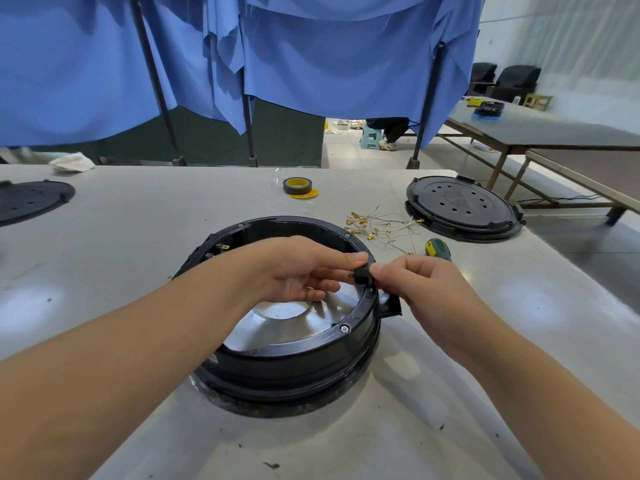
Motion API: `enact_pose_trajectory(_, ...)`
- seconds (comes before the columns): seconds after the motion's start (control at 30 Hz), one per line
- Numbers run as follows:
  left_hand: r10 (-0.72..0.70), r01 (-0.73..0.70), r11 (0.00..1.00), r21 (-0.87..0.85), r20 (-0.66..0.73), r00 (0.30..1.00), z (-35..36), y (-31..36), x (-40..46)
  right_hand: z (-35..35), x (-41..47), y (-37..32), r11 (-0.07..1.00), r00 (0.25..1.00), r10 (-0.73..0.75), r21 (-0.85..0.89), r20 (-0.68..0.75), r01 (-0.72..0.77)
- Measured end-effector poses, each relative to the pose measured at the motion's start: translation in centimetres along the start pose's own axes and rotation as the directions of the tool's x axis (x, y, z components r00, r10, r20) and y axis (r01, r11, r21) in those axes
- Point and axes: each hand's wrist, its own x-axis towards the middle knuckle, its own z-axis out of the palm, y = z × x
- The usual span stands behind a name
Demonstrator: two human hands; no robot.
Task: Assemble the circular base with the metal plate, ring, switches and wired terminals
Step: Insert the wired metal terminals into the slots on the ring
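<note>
The black circular base (277, 362) stands in the middle of the table, with a shiny metal plate (291, 320) inside and a black ring (360, 311) screwed on its rim. A small black switch (362, 276) sits at the right rim, pinched between the fingertips of my left hand (294, 268) and my right hand (419, 285). Another switch with a brass tab (221, 247) sits in the far left wall. Wired terminals (377, 226) with brass ends lie loose behind the base.
A green-and-yellow screwdriver (438, 249) lies right of the base. Black tape rolls (299, 187) sit further back. A black perforated lid (464, 207) rests at the right, another (31, 199) at the left edge. Blue curtains (277, 57) hang behind the table.
</note>
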Motion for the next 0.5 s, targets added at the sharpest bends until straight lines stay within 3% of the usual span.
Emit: enact_pose_trajectory(0.5,-0.035,0.035,0.999,-0.009,-0.032,0.999,0.37,0.38,-0.52,0.19,0.62,-0.01,1.0,0.998,0.02,-0.019,-0.054,-0.021)
